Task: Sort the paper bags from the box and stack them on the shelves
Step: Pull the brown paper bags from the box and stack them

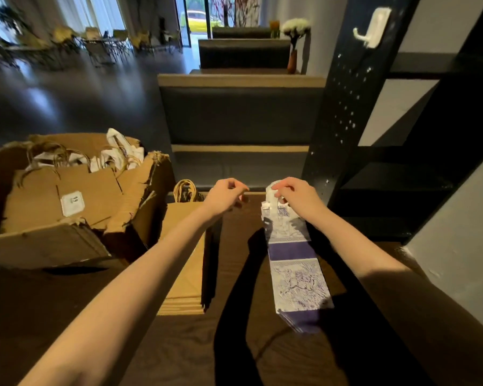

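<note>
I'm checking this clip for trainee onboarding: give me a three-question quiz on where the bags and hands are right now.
1. True or false: the right hand holds the handle end of the purple-and-white bags.
2. The stack of brown bags on the table lies: A) inside the cardboard box; B) between the box and the purple-and-white bags; C) on the black shelf unit.
3. Fill in: the left hand holds ____.

Key: 1 true. 2 B. 3 nothing; its fingers are loosely curled above the table, beside the right hand.
</note>
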A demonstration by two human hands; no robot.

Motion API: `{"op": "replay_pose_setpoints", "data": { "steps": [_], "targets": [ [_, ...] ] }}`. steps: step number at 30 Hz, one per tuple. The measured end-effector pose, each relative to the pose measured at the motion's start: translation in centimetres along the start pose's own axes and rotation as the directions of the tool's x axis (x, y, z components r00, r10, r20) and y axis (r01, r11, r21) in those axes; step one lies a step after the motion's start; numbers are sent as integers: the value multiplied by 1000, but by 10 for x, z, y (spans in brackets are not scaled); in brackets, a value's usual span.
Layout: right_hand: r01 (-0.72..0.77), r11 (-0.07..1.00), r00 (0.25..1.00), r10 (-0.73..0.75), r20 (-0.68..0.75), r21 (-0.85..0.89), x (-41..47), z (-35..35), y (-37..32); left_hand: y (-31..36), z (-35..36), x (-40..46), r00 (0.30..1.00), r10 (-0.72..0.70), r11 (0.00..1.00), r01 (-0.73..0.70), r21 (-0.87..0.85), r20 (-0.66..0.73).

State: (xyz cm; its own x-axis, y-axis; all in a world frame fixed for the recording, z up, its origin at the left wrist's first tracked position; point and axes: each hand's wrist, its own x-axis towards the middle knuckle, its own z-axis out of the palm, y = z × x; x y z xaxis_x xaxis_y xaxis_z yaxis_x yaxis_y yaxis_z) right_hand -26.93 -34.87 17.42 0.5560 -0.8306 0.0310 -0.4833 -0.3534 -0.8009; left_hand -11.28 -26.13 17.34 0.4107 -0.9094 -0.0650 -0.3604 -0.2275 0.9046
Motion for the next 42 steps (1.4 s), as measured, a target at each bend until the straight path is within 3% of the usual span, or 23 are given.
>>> {"op": "replay_pose_setpoints", "data": {
  "steps": [10, 16, 22, 31, 42],
  "targets": [
    [101, 994, 994, -100, -53, 28, 33, 118, -119, -42, -167, 9, 991, 136, 989, -134, 68, -20],
    [72, 997, 996, -70, -49, 42, 30, 200, -183, -84, -274, -7, 994, 102, 994, -103, 42, 35],
    [58, 998, 997, -56, -44, 35, 33, 269, -228, -127, -356, -23, 994, 102, 994, -100, 52, -33],
    [29, 996, 998, -25, 53, -82, 70, 336, -253, -184, -423, -26, 985, 48, 999, -49, -2, -167],
    [-108, 972, 969, 149, 196, -209, 148, 388, -227, -219, -441, 21, 979, -42, 999, 44, 1, -201]
  ]
}}
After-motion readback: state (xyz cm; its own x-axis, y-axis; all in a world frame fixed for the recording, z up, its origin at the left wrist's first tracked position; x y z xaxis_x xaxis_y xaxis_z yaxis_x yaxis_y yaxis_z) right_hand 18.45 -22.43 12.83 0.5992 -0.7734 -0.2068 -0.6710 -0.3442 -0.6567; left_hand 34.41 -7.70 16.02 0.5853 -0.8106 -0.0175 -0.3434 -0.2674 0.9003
